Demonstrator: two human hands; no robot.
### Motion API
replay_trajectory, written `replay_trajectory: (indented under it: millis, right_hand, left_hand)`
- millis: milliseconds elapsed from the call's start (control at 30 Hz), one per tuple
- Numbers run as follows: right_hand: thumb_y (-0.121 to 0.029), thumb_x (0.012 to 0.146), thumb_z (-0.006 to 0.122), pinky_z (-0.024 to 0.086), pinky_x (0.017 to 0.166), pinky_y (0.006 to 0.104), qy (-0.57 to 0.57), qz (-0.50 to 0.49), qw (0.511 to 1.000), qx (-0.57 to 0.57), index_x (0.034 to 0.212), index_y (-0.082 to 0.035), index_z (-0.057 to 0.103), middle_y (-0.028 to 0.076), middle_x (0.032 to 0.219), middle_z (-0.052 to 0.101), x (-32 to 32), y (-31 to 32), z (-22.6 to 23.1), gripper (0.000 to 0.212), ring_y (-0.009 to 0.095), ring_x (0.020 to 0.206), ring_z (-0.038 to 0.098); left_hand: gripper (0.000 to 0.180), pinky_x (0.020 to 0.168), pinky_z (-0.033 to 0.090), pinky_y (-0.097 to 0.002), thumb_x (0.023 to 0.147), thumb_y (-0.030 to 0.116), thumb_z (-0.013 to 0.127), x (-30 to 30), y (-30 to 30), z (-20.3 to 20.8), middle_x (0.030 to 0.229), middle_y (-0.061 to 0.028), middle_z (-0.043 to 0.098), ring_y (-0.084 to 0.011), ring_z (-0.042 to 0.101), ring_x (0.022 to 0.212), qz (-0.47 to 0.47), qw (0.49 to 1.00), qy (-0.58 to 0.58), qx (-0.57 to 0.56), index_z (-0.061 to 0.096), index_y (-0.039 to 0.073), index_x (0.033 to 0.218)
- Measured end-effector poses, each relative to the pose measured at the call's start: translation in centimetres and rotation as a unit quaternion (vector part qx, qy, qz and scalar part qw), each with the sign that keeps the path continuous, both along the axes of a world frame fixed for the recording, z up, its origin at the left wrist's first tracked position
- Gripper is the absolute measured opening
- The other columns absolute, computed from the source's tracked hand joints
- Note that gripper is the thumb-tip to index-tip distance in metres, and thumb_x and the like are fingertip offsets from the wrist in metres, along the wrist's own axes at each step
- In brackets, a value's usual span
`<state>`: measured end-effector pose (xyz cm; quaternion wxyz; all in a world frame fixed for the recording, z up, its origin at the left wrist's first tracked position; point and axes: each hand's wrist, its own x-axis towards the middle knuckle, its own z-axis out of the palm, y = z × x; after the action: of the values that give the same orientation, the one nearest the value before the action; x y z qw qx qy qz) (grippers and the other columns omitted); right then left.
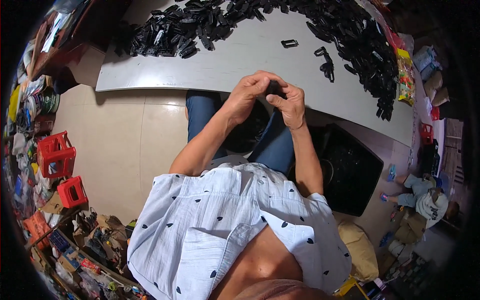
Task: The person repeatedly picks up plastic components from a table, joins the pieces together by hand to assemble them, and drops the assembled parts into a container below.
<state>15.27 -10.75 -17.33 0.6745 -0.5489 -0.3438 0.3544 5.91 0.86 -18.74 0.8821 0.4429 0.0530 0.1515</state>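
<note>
- A pale grey table (260,55) fills the upper centre of the frame, its near edge running just above the person's knees.
- A long heap of black plastic parts (200,22) arcs across the top of the frame and runs down the right side of the table toward its right-hand corner.
- A black bin (350,170) sits on the floor at centre right, just beside the person's right leg.
- Two red crates (57,155) stand on the tiled floor at the left edge, amid clutter.
- A few loose black buckle pieces (290,43) lie apart from the heap on bare tabletop, upper centre right.
- The left hand (245,97) and the right hand (290,102) meet at frame centre, just below the table edge, fingers curled in and pressed toward each other.
- Between their fingertips sits a small black part (274,89), pinched from both sides; most of it is hidden, so its exact shape cannot be told.
- Judged risk: the part is held over the gap between the knees, so a slip under squeezing pressure would likely drop it to the floor or into the lap.
- Judged risk: with so little of it exposed, uneven pressure could let it twist out of line or nip a fingertip.
</note>
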Motion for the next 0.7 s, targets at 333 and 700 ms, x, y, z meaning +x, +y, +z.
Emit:
replay_trajectory:
  millis: [333,700]
  right_hand:
    - [-0.016,0.075,0.066,0.042,0.063,0.0427,-0.435,0.110,0.844,-0.295,0.091,0.001,0.053,0.015,0.071,0.056,-1.8,-3.1,-2.7,0.027,0.036,0.069,0.055]
    - [-0.010,0.095,0.042,0.046,0.061,0.0212,0.017,0.064,0.992,-0.109,0.113,0.000,0.055,0.006,0.088,0.057,3.0,-3.4,-0.4,0.025,0.009,0.068,0.053]
  left_hand:
    - [0.011,0.065,0.036,-0.0394,0.077,0.020,0.056,4.8,15.2,-2.6,0.082,-0.0120,0.050,-0.0289,0.047,0.080,0.423,0.403,0.179,0.791,0.057,0.009,0.080]
    - [0.014,0.064,0.042,-0.0312,0.074,0.002,0.063,4.7,8.7,-1.9,0.079,-0.0084,0.054,-0.0224,0.052,0.072,0.269,0.756,0.140,0.580,0.055,0.002,0.085]
